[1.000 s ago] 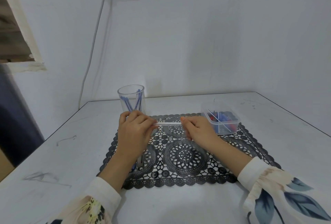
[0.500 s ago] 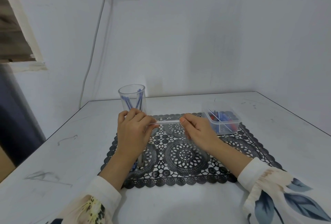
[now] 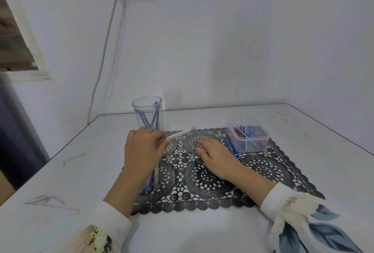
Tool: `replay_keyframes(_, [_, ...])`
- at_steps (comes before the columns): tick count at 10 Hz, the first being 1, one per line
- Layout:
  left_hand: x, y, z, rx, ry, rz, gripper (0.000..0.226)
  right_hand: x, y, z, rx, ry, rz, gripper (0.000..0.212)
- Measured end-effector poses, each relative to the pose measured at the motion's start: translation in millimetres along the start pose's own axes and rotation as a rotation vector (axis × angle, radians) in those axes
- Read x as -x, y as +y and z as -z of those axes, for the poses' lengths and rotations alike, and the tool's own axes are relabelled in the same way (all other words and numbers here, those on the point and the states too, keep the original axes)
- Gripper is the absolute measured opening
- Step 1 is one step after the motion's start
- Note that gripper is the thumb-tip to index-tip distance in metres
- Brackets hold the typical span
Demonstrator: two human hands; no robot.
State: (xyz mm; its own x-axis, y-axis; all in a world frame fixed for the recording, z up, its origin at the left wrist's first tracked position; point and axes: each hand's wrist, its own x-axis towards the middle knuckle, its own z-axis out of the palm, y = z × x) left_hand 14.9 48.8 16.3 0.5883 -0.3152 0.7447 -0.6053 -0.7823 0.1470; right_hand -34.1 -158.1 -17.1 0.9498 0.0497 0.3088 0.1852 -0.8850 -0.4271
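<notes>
My left hand (image 3: 142, 149) pinches one end of a clear pen (image 3: 179, 133) with a blue tip; the pen slants up to the right above the mat. Just behind that hand stands a clear glass (image 3: 147, 114) with several blue pens in it. My right hand (image 3: 215, 157) lies over the black lace mat (image 3: 269, 168), fingers loosely extended to the left and holding nothing. A clear plastic box (image 3: 248, 138) of blue and red pen parts sits at the mat's far right corner. A thin blue refill (image 3: 231, 148) lies between my right hand and the box.
More pen parts (image 3: 152, 180) lie on the mat under my left wrist. The white table (image 3: 60, 176) ends at an edge on the left and another on the right. A white wall stands behind, with a cable (image 3: 103, 58) hanging from a socket.
My right hand has let go of the pen and dropped onto the mat. My left hand alone keeps the pen, whose free end has tilted upward.
</notes>
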Motion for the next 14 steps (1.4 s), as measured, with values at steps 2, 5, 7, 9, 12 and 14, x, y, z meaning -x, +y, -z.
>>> replay_keyframes(2, [6.5, -0.5, -1.7, 0.164, -0.381, 0.376, 0.013, 0.4, 5.9, -8.7, 0.295, -0.289, -0.017, 0.064])
replay_keyframes(5, [8.7, -0.7, -7.5, 0.186, -0.504, 0.453, 0.037, 0.3, 3.8, -5.7, 0.318, -0.320, -0.019, 0.063])
replay_keyframes(7, [9.8, 1.0, -8.6, 0.099, -0.587, 0.454, 0.036, -0.1, 4.1, -5.3, 0.311, -0.322, -0.012, 0.063])
replay_keyframes(9, [10.2, 4.3, -9.6, 0.026, -0.592, 0.415, 0.028, -0.2, 4.7, -5.8, 0.310, -0.322, -0.016, 0.064])
replay_keyframes(12, [10.3, -2.8, -11.7, -0.005, -0.631, 0.427, 0.023, 1.2, 2.1, -3.2, 0.299, -0.320, -0.012, 0.064])
replay_keyframes(14, [9.3, -8.6, -12.0, 0.062, -0.610, 0.454, 0.016, 1.0, 1.8, -3.4, 0.299, -0.331, -0.019, 0.064])
